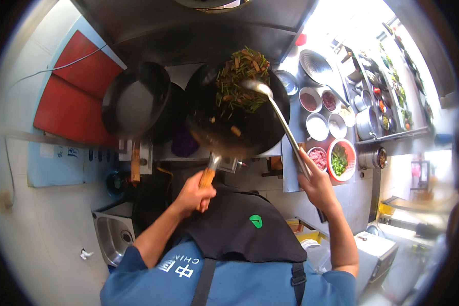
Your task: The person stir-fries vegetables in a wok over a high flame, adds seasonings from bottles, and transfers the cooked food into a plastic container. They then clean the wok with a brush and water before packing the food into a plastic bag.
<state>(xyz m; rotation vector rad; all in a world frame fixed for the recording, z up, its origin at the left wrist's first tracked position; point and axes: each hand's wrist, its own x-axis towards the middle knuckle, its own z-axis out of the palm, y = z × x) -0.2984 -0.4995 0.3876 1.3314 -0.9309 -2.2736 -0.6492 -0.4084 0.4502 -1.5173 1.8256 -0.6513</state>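
Note:
My left hand (196, 192) is wrapped around the wooden handle (207, 178) of a black wok (248, 134). Chopped green stalks with brown pieces (244, 72) are bunched at the wok's far side, some of them seemingly in the air. A few loose pieces lie nearer the handle on the dark metal. In my right hand (316, 183) is the long shaft of a metal ladle (287, 130), slanting up and left. Its bowl, blurred, is over the food, hiding part of it; I cannot tell whether it touches.
A second wok (135, 103) stands left of mine, its wooden handle towards me. At right, several bowls, one with raw minced meat (318, 158), crowd beside a red-rimmed basket (342, 160) of greens. A perforated strainer (316, 65) sits behind them. A steel sink (113, 239) is at lower left.

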